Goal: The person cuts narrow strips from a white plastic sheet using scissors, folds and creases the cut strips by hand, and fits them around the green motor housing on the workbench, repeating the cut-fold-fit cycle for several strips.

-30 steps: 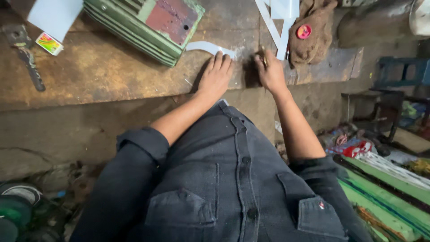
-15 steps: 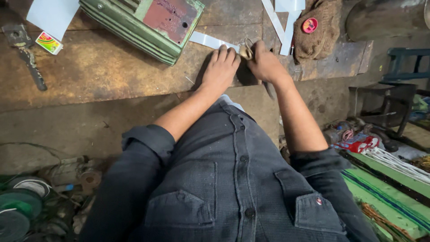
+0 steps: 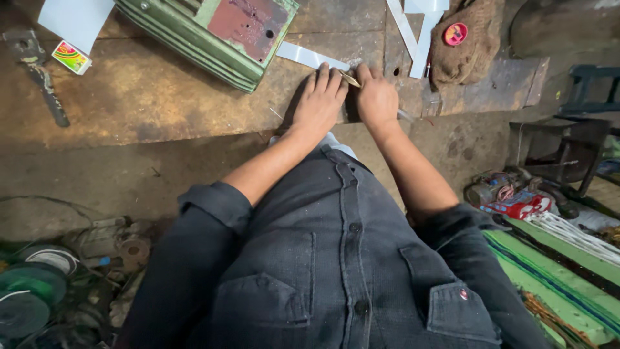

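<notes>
Both hands side by side at the near edge of my workbench (image 3: 148, 97): left hand (image 3: 321, 98) pressed flat, fingers together, on the white strip (image 3: 310, 56), right hand (image 3: 377, 98) closed around a thin tool (image 3: 351, 79) whose tip meets that strip. Strip runs from the green ribbed casing (image 3: 213, 35) toward my hands. Brown cloth (image 3: 468, 55) lies just right.
</notes>
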Available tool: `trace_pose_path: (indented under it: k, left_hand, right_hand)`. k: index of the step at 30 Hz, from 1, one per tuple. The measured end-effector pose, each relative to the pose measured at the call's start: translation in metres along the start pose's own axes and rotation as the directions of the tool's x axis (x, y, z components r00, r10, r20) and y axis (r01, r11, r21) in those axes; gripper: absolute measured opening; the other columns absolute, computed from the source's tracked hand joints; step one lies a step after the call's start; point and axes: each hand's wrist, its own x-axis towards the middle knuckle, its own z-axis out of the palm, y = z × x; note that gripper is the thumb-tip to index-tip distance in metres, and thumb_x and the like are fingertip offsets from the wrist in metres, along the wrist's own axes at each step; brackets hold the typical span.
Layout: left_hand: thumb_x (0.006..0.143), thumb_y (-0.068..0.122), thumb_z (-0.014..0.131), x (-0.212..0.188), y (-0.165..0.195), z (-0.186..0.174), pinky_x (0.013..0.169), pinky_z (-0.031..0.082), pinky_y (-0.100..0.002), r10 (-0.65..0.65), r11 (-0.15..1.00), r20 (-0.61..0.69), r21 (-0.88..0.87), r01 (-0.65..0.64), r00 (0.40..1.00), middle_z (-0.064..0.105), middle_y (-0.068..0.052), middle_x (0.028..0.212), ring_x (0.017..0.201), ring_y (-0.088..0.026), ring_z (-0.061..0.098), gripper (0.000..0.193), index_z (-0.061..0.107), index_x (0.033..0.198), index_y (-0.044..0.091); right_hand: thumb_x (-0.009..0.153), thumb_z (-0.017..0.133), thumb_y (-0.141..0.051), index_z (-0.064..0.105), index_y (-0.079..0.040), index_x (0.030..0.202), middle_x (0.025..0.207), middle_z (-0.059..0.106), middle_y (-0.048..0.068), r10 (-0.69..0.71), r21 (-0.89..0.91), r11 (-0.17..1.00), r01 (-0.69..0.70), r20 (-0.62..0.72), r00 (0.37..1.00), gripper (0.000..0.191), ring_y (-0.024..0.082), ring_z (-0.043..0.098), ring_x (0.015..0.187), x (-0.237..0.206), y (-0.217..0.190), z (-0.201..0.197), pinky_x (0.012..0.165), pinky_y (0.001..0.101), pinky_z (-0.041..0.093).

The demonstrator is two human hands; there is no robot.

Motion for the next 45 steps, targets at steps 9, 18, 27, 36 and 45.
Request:
trace_pose_path:
  k: [9, 18, 27, 36, 45]
  left_hand:
    - [0.096, 0.019, 0.052, 0.004, 0.006, -0.001, 0.115, 0.036, -0.047, 0.017, 1.000, -0.034, 0.018, -0.017, 0.999, 0.051, -0.020, 0.146, 0.140, -0.042, 0.044, 0.051, 0.056, 0.144, 0.002]
    - [0.092, 0.019, 0.057, 0.005, 0.000, 0.008, 0.110, 0.040, -0.047, 0.005, 0.998, 0.001, -0.070, -0.005, 1.000, 0.055, -0.017, 0.139, 0.134, -0.038, 0.047, 0.043, 0.062, 0.133, 0.006]
    - [0.086, 0.015, 0.060, 0.024, -0.008, -0.002, 0.083, 0.052, -0.041, 0.100, 0.976, -0.161, -0.177, -0.128, 0.982, 0.059, -0.010, 0.123, 0.109, -0.030, 0.057, 0.028, 0.067, 0.113, 0.017]
    - [0.091, 0.012, 0.068, -0.013, -0.003, -0.098, 0.082, 0.056, -0.036, 0.245, 0.623, -0.368, -0.649, -0.437, 0.897, 0.062, -0.003, 0.103, 0.099, -0.024, 0.066, 0.013, 0.071, 0.103, 0.014]
    - [0.093, 0.023, 0.077, 0.026, 0.001, -0.134, 0.071, 0.055, -0.030, -0.406, 0.311, -0.097, -0.950, 0.037, 0.908, 0.065, -0.005, 0.099, 0.084, -0.017, 0.067, 0.027, 0.066, 0.108, 0.004]
  right_hand:
    - [0.099, 0.070, -0.038, 0.071, -0.015, 0.118, 0.093, 0.071, 0.025, -0.083, 0.071, 0.995, 0.073, 0.146, 0.986, 0.030, 0.047, 0.066, 0.082, 0.038, 0.026, -0.018, 0.069, 0.0541, 0.052]
    - [0.102, 0.063, -0.022, 0.067, -0.010, 0.111, 0.105, 0.070, 0.020, -0.017, -0.017, 1.000, 0.018, 0.041, 0.999, 0.016, 0.044, 0.068, 0.089, 0.008, 0.005, -0.013, 0.073, 0.0549, 0.053]
    - [0.106, 0.066, -0.032, 0.068, -0.002, 0.123, 0.100, 0.072, 0.027, 0.023, 0.322, 0.947, 0.014, -0.109, 0.994, 0.035, 0.046, 0.069, 0.093, 0.024, 0.022, -0.022, 0.074, 0.0473, 0.055]
    - [0.101, 0.072, -0.019, 0.066, -0.010, 0.090, 0.073, 0.057, -0.002, 0.243, 0.903, 0.049, -0.426, 0.403, 0.882, 0.015, 0.009, 0.047, 0.058, -0.011, -0.006, -0.055, 0.050, 0.0278, 0.034]
    - [0.099, 0.073, -0.006, 0.065, -0.006, 0.104, 0.081, 0.062, -0.003, 0.243, 0.947, 0.309, -0.084, 0.007, 0.970, 0.009, 0.004, 0.052, 0.064, -0.024, -0.015, -0.092, 0.055, 0.0218, 0.040]
